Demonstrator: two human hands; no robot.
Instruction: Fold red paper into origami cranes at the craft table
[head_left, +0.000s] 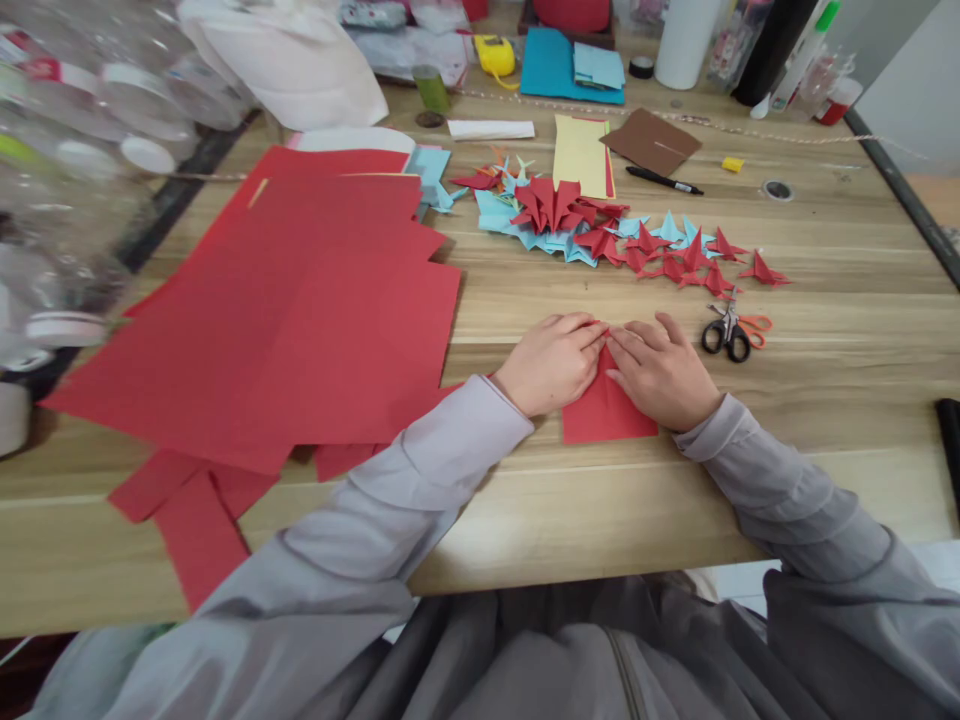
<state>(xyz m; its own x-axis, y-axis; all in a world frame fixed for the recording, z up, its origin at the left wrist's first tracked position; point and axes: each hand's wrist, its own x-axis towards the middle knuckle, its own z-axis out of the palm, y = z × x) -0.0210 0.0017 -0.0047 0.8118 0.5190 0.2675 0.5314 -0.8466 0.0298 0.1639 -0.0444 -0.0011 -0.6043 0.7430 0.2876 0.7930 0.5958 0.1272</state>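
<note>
At the frame's center, left hand (553, 362) and right hand (660, 368), fingers bunched close, press the top of a small red paper square (609, 415), flat and faintly creased; no lettering is legible.

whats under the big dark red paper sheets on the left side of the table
Narrower red paper strips stick out below the large dark red sheets, and a brighter red sheet shows along their upper edge. Anything fully underneath is covered and can't be seen.

Small red sheet (609, 424) — matt paper; tabletop (600, 530) — smooth wood.
</note>
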